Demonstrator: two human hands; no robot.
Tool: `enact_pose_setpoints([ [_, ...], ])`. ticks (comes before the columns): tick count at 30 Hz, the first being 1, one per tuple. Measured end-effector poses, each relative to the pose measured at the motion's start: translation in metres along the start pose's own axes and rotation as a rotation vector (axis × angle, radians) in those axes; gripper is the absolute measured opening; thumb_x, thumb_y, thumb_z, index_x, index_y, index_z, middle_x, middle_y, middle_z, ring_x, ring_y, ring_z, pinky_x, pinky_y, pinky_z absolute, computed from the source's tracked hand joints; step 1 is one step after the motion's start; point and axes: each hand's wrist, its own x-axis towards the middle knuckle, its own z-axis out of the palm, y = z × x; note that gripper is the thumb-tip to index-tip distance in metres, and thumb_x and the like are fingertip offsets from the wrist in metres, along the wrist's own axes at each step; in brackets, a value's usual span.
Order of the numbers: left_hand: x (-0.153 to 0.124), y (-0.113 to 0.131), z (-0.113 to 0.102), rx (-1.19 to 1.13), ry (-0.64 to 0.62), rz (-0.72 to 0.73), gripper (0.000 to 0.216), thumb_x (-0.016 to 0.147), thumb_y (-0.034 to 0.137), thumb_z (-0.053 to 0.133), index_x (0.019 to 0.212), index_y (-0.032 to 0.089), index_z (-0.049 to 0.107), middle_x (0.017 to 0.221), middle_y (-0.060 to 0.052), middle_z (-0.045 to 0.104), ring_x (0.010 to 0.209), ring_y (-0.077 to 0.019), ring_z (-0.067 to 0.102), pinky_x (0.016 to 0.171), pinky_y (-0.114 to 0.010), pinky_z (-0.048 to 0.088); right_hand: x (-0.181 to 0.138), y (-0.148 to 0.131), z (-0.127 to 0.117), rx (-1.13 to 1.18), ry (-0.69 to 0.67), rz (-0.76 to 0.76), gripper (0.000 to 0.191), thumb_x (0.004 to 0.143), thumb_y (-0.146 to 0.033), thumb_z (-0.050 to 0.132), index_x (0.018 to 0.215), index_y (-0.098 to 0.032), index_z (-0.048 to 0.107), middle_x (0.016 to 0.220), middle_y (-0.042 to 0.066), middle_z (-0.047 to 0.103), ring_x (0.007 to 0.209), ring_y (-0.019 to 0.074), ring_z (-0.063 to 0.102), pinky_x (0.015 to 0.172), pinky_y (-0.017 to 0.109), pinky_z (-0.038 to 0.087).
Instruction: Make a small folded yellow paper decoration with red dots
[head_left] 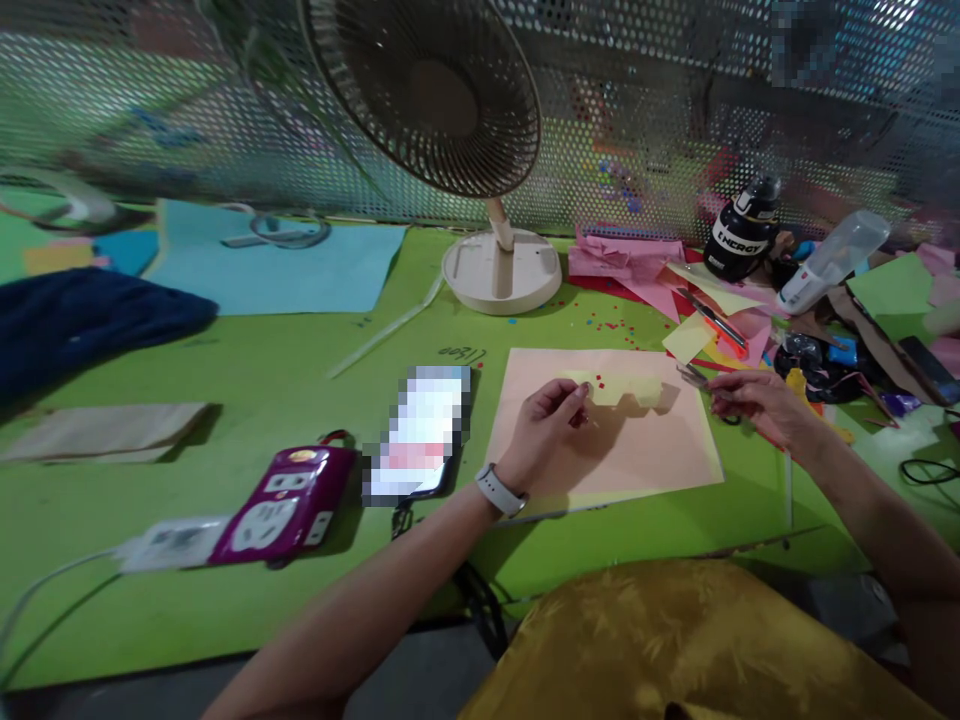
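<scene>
My right hand (pixel 757 405) is closed around a small pair of scissors (pixel 694 376), blades pointing left beside the right edge of a pale pink sheet (pixel 540 375). Over that sheet is my left hand (pixel 559 408), its thumb and fingers pinched together. Their tips meet the left end of a pale yellow paper piece (pixel 637 388); I cannot tell whether they grip it or something smaller. Tiny red bits (pixel 600 382) show near the fingertips. Shadows of my hand fall across the sheet.
Left of the sheet lie a lit phone (pixel 424 430) and a purple power strip (pixel 289 500). A fan (pixel 502 275) stands behind. At right are a utility knife (pixel 716 320), a black bottle (pixel 742 235), a clear bottle (pixel 832 262) and paper scraps. Blue paper (pixel 322 280) lies back left.
</scene>
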Motion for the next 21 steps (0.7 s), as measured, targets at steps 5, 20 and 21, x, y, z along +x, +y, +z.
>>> enact_pose_setpoints([
  [5, 0.001, -0.003, -0.002, 0.026, -0.001, 0.037, 0.032, 0.076, 0.045, 0.076, 0.074, 0.018, 0.061, 0.059, 0.003, 0.057, 0.055, -0.0090, 0.049, 0.055, -0.022, 0.039, 0.009, -0.003, 0.008, -0.097, 0.128, -0.242, 0.034, 0.061, -0.032, 0.086, 0.091, -0.024, 0.075, 0.081, 0.001, 0.075, 0.076, 0.0170, 0.072, 0.079, 0.034, 0.060],
  [20, -0.001, 0.002, -0.001, 0.019, -0.007, 0.006, 0.035, 0.074, 0.048, 0.077, 0.074, 0.018, 0.059, 0.058, 0.004, 0.056, 0.054, -0.0090, 0.048, 0.055, -0.022, 0.039, 0.056, -0.014, 0.019, -0.832, 0.215, -0.439, 0.026, 0.081, -0.046, 0.064, 0.073, -0.021, 0.065, 0.057, 0.000, 0.063, 0.049, 0.0131, 0.058, 0.050, 0.026, 0.045],
  [21, -0.001, 0.003, 0.000, 0.018, -0.004, 0.001, 0.035, 0.074, 0.048, 0.077, 0.074, 0.018, 0.060, 0.058, 0.003, 0.056, 0.055, -0.0092, 0.048, 0.055, -0.022, 0.039, 0.058, -0.016, 0.017, -0.839, 0.162, -0.382, 0.024, 0.081, -0.044, 0.064, 0.074, -0.021, 0.066, 0.058, 0.001, 0.065, 0.051, 0.0142, 0.060, 0.051, 0.026, 0.046],
])
